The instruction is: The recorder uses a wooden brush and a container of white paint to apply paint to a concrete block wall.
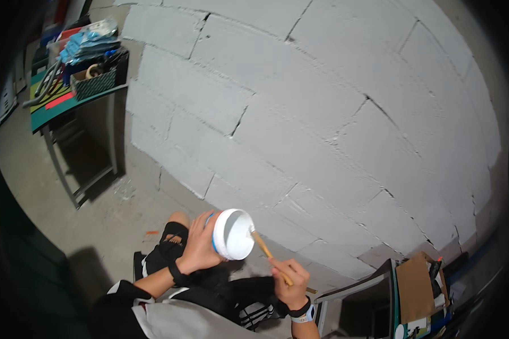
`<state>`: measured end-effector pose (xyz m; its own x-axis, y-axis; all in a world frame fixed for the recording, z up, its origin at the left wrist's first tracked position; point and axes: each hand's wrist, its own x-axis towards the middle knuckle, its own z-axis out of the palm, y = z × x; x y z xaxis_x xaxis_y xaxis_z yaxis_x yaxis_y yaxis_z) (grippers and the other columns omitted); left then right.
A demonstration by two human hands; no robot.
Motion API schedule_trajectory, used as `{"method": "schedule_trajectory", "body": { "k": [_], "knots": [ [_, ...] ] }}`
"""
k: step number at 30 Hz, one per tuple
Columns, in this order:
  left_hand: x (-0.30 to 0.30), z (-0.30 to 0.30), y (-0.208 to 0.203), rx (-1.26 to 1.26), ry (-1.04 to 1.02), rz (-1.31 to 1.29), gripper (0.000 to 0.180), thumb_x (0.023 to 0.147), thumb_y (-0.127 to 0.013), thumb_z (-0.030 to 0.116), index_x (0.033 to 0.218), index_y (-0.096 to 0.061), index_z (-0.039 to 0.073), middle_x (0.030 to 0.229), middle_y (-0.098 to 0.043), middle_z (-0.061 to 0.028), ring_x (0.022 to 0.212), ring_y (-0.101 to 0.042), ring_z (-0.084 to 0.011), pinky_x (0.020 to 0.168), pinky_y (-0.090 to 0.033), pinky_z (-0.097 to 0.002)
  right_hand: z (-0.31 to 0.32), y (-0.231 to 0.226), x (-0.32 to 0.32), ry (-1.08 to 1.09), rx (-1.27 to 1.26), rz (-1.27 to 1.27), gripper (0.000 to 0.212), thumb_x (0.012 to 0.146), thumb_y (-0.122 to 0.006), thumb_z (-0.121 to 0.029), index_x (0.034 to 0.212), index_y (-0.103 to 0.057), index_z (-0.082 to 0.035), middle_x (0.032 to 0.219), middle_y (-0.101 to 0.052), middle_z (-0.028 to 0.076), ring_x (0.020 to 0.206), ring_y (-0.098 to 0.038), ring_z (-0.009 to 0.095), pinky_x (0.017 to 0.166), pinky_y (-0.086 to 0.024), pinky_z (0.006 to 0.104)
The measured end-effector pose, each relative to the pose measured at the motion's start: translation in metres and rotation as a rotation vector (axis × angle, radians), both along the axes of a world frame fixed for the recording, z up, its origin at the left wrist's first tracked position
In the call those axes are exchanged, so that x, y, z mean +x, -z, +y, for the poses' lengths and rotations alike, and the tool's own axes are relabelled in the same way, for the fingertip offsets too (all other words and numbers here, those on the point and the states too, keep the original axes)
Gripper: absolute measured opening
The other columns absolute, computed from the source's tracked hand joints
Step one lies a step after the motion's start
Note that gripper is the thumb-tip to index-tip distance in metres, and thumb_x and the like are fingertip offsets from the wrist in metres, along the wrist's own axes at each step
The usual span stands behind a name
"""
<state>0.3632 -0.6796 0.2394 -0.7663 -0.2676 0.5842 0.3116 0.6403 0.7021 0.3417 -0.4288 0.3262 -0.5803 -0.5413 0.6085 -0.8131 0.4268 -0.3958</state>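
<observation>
My left hand point(201, 244) is wrapped round a white paint tub point(225, 248), which tilts so that its mouth faces right and up. White paint point(240, 242) coats the inside. A paintbrush with a wooden handle point(263, 247) is pinched in the fingers of my right hand point(291, 284). Its tip reaches the tub's rim, and white paint hides the bristles there. In front of me rises a block wall point(300, 130), painted light grey-white over most of its face, with dark gaps along several joints.
At the far left a green-topped table point(54, 116) carries a patterned box point(93, 85), a roll of tape and blue packages point(87, 45). Another table at the lower right bears a cardboard box point(415, 288). My bent legs are below the tub, on a concrete floor point(31, 164).
</observation>
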Motion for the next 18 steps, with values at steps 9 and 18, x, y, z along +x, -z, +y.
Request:
{"method": "schedule_trajectory", "body": {
  "k": [9, 18],
  "knots": [
    [-0.015, -0.005, -0.001, 0.117, 0.080, -0.005, 0.103, 0.058, -0.094, 0.025, 0.145, -0.042, 0.005, 0.145, -0.044, -0.0237, 0.140, -0.037, -0.0442, 0.114, -0.034, -0.0513, 0.021, 0.022, -0.019, -0.033, -0.411, -0.256, 0.036, 0.099, -0.056, -0.020, 0.110, -0.067, 0.013, 0.082, -0.060, 0.014, 0.064, -0.062, 0.020, 0.057, -0.054, 0.0295],
    [-0.045, -0.003, 0.019, 0.172, 0.154, 0.005, 0.110, 0.058, -0.095, 0.028, 0.148, -0.037, 0.001, 0.149, -0.042, -0.0241, 0.140, -0.038, -0.0439, 0.115, -0.033, -0.0503, 0.026, 0.044, -0.046, 0.037, -0.702, -0.399, 0.052, 0.103, -0.055, -0.040, 0.107, -0.070, 0.009, 0.088, -0.066, 0.017, 0.056, -0.059, 0.020, 0.047, -0.047, 0.0282]
  ]
}}
